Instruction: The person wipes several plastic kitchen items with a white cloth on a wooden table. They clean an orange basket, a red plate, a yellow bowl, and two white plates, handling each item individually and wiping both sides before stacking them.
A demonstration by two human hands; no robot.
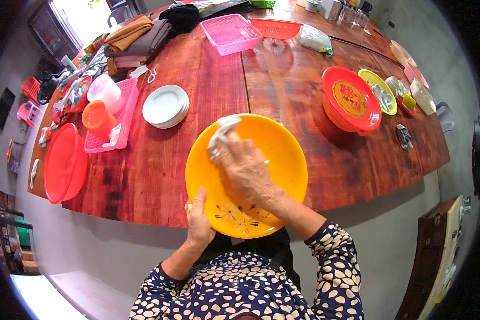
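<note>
A round yellow-orange plastic basin with a flower print is tilted toward me at the table's near edge. My left hand grips its lower left rim, thumb on the inside and fingers behind it. Inside, my right hand presses a whitish cloth against the upper left wall; the hand is a little blurred. A stack of white plates lies on the table to the left, beyond the basin.
On the left are a red basin and a pink tray with an orange cup. A pink basket stands at the far middle. To the right, a red lid tops a red basket, beside a yellow-green bowl holding dishes.
</note>
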